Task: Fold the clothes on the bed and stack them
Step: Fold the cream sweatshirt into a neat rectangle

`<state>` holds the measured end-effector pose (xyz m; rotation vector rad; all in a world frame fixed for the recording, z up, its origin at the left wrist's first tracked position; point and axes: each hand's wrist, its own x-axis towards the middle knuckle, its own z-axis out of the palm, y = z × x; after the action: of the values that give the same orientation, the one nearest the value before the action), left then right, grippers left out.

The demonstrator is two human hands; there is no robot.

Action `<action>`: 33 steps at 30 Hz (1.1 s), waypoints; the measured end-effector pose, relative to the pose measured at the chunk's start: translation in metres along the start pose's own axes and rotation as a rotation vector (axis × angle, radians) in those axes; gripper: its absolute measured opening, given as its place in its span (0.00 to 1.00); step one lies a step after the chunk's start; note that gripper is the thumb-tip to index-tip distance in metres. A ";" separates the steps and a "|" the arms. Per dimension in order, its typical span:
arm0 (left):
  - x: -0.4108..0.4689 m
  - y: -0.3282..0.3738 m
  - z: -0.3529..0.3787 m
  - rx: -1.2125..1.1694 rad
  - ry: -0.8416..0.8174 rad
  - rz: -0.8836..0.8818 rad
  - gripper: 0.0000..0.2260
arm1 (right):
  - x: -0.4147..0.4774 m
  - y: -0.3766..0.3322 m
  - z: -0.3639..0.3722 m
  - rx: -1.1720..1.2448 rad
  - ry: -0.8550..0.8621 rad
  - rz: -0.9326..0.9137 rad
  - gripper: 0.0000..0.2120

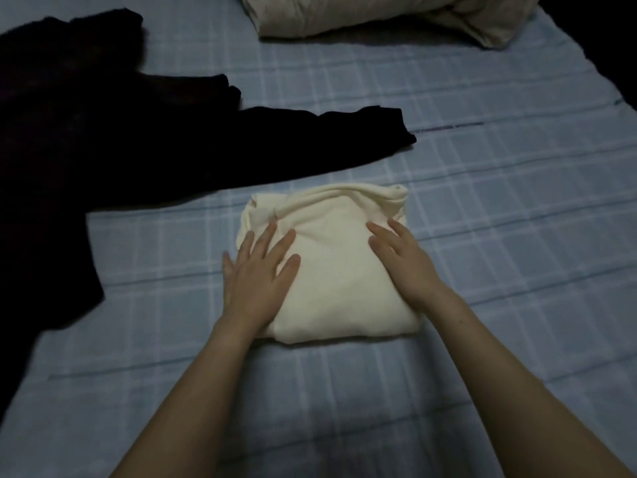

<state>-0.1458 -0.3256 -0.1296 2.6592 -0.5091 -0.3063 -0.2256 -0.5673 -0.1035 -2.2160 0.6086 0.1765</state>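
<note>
Where your hands rest: on the folded cream garment (pixel 331 270), a thick squarish bundle on the blue checked bed sheet (pixel 499 208), straight ahead of you.
Left hand (pixel 255 274): it lies flat on the cream garment's left edge. The fingers (pixel 265 241) are straight and spread, and the outermost ones spill onto the sheet.
Right hand (pixel 403 260): it lies flat on the cream garment's right half. The fingers (pixel 381 236) are straight and close together, aimed toward its far left corner.
Far edge of the cream garment: it is bunched into a soft roll, and the far right corner curls up.
Black garment (pixel 103 150): it is unfolded and sprawled beyond and left of the cream garment. One sleeve end lies just past the far edge, apart from it.
Pale bedding roll (pixel 379 19): it sits well beyond the cream garment, at the top of the view.
Progress, judged: one piece looks folded, the black one is untouched, and no stack exists yet.
Risk one: when you take your palms off, the rolled far edge may spring open, because only your pressure seems to hold it.
Risk two: if you lift the bundle from one side, its layers may slide apart.
Risk three: in this dim light the black garment's edges are hard to read, so its folds may come out crooked.
</note>
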 end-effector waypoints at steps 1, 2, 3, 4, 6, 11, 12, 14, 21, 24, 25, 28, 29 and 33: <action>-0.004 -0.006 -0.001 -0.026 0.007 -0.020 0.24 | -0.007 0.005 0.000 0.050 0.021 0.000 0.18; -0.008 -0.010 0.000 -0.086 0.010 -0.033 0.24 | -0.009 0.010 0.002 0.072 0.036 -0.005 0.16; -0.010 -0.013 0.001 -0.171 0.012 -0.036 0.25 | -0.009 0.013 0.003 0.078 0.045 -0.008 0.15; -0.010 -0.014 0.004 -0.251 0.016 -0.032 0.26 | -0.007 0.014 0.005 0.082 0.048 -0.013 0.14; -0.007 -0.014 0.007 -0.315 0.037 -0.019 0.26 | -0.003 0.012 0.007 0.112 0.054 -0.027 0.13; -0.008 -0.018 0.010 -0.381 0.074 0.035 0.22 | -0.011 0.012 0.003 0.153 0.016 -0.102 0.13; -0.009 -0.019 0.010 -0.390 0.084 0.042 0.21 | -0.015 0.013 0.000 0.163 0.005 -0.124 0.14; -0.011 -0.018 0.009 -0.337 0.150 0.004 0.22 | -0.023 0.017 -0.003 0.203 0.019 -0.157 0.17; -0.020 -0.008 0.001 -0.479 -0.040 -0.289 0.30 | -0.038 0.024 -0.004 0.354 -0.007 -0.052 0.32; -0.018 -0.015 -0.010 -0.539 -0.109 -0.228 0.30 | -0.041 0.022 -0.011 0.373 -0.081 -0.061 0.31; -0.020 -0.015 -0.013 -0.589 -0.105 -0.199 0.29 | -0.047 0.019 -0.013 0.383 -0.091 -0.048 0.31; -0.041 -0.013 -0.022 -0.752 -0.116 -0.137 0.25 | -0.084 0.012 -0.014 0.373 -0.020 -0.001 0.32; -0.053 -0.011 -0.021 -0.783 -0.133 -0.127 0.25 | -0.102 0.015 -0.013 0.368 0.035 0.017 0.31; -0.093 0.009 -0.006 -0.805 -0.121 -0.089 0.25 | -0.159 0.039 -0.013 0.397 0.164 0.037 0.29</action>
<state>-0.2318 -0.2944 -0.1080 1.8869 -0.2257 -0.5624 -0.3841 -0.5396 -0.0707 -1.8458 0.7080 -0.1025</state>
